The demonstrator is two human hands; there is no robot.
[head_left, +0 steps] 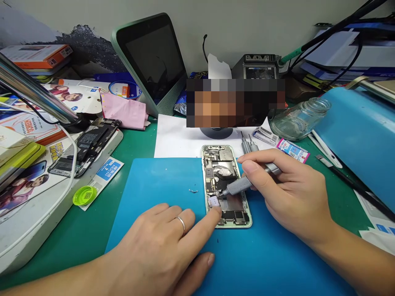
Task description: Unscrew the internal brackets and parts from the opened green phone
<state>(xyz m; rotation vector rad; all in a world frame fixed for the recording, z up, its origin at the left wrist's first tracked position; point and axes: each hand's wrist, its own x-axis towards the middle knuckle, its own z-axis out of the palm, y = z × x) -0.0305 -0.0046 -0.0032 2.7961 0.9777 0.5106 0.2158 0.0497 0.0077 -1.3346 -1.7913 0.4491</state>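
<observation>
An opened phone (230, 201) with its inner boards bare lies on a blue work mat (160, 176). My right hand (286, 189) grips a grey metal precision screwdriver (239, 186), its tip down inside the phone at about mid-length. With the index finger stretched out, my left hand (166, 242) touches the phone's lower left part, beside a small pale metal plate (213, 201). Its other fingers rest on the mat, holding nothing. Several tiny screws (193, 190) lie on the mat left of the phone.
A second opened phone (89, 144) rests on a white box at left, near a lime-green cap (84, 195). Behind stand a tablet-like screen (151, 57) and a glass jar (299, 119) on its side. More screwdrivers (246, 144) lie past the phone; tweezers (325, 149) lie at right.
</observation>
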